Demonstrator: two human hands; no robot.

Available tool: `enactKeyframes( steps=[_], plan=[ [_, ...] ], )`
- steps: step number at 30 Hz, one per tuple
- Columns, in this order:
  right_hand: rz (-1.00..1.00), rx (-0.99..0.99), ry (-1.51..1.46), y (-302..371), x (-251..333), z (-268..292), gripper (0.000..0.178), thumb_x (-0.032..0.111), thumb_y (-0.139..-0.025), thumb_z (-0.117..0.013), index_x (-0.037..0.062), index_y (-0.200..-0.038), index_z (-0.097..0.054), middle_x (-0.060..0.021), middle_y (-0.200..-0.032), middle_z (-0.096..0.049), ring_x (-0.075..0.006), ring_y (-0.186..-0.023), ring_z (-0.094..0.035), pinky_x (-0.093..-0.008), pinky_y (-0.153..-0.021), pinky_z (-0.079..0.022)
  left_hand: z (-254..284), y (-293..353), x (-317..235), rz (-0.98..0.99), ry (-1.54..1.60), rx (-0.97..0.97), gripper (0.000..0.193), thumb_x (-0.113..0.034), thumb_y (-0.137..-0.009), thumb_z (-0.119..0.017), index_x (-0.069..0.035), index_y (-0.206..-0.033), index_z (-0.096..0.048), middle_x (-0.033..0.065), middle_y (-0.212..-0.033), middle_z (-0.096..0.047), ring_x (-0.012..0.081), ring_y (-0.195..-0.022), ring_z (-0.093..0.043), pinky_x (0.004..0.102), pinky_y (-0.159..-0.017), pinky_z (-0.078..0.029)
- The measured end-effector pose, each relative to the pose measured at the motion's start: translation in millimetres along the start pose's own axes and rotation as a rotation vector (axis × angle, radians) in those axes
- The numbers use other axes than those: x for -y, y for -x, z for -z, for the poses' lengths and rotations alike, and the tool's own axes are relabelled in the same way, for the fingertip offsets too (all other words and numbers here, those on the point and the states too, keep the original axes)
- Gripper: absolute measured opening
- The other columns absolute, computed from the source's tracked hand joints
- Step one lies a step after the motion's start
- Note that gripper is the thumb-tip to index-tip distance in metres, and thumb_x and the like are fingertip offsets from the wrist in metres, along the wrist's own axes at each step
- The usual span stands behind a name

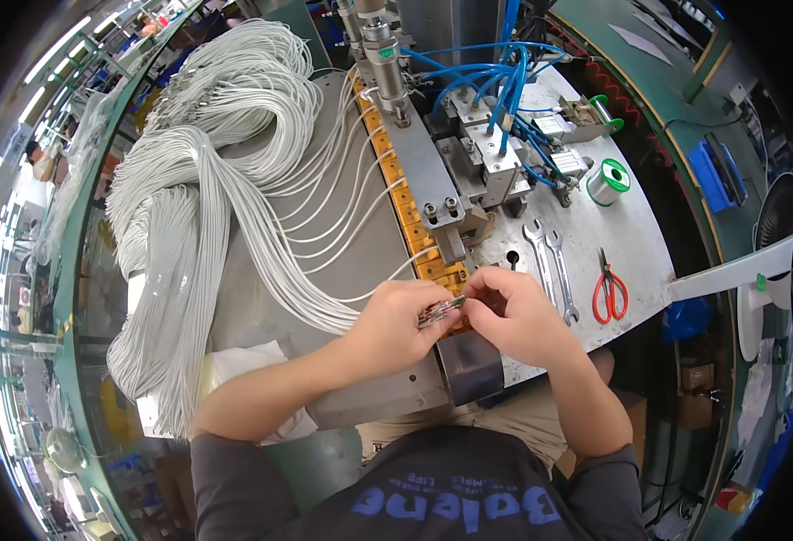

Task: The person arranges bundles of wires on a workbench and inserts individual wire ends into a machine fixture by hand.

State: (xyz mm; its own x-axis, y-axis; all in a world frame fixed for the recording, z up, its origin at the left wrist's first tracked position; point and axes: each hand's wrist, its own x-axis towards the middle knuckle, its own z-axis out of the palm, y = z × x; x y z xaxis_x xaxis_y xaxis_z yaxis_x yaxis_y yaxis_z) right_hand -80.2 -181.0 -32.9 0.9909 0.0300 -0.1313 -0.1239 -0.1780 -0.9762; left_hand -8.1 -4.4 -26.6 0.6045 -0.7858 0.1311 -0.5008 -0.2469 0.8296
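Observation:
My left hand (395, 317) is closed around the ends of a bunch of white cables (311, 305). Thin coloured wire ends (439, 311) stick out between its fingertips. My right hand (516, 316) has thumb and forefinger pinched at the tips of these wires, touching them; exactly what it grips is too small to make out. Both hands meet above the near end of a yellow-orange slotted strip (403, 200). Several single white cables run into the slots along this strip, spaced apart.
Large looped coils of white cable (225, 117) cover the left of the bench. Beyond the strip stands a metal press with a cylinder (384, 63) and blue air hoses (496, 77). Two wrenches (541, 257), red-handled scissors (609, 293) and a green-ended wire spool (608, 183) lie right.

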Motion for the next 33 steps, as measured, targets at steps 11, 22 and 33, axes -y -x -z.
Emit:
enactKeyframes(
  steps=[11,22,33],
  plan=[
    [-0.091,0.028,-0.060,3,14,5,0.012,0.007,-0.083,-0.058,-0.0047,-0.088,-0.060,-0.0034,-0.070,-0.061,-0.0078,-0.062,-0.055,-0.0228,-0.058,-0.045,4,-1,-3,0.064,0.050,0.037,0.007,-0.006,-0.083,-0.064,0.002,-0.084,-0.064,0.0120,-0.064,-0.058,0.0183,-0.053,-0.053,0.0303,-0.053,-0.042],
    [-0.036,0.186,-0.156,-2,5,12,0.007,0.005,-0.084,-0.058,-0.0019,-0.081,-0.059,-0.0012,-0.067,-0.059,-0.0045,-0.053,-0.050,-0.0196,-0.047,-0.039,9,-1,-8,0.182,0.177,0.155,0.011,-0.008,-0.084,-0.061,0.002,-0.082,-0.064,0.0118,-0.065,-0.059,0.0204,-0.054,-0.054,0.0301,-0.054,-0.043],
    [-0.307,0.087,-0.185,-16,-25,30,0.014,0.011,-0.084,-0.058,0.0001,-0.076,-0.061,-0.0005,-0.060,-0.055,-0.0045,-0.053,-0.046,-0.0213,-0.046,-0.033,-3,-2,14,-0.034,-0.383,-0.027,0.009,-0.006,-0.079,-0.065,0.001,-0.084,-0.063,0.0146,-0.075,-0.058,0.0317,-0.065,-0.058,0.0376,-0.058,-0.046]
  ],
)
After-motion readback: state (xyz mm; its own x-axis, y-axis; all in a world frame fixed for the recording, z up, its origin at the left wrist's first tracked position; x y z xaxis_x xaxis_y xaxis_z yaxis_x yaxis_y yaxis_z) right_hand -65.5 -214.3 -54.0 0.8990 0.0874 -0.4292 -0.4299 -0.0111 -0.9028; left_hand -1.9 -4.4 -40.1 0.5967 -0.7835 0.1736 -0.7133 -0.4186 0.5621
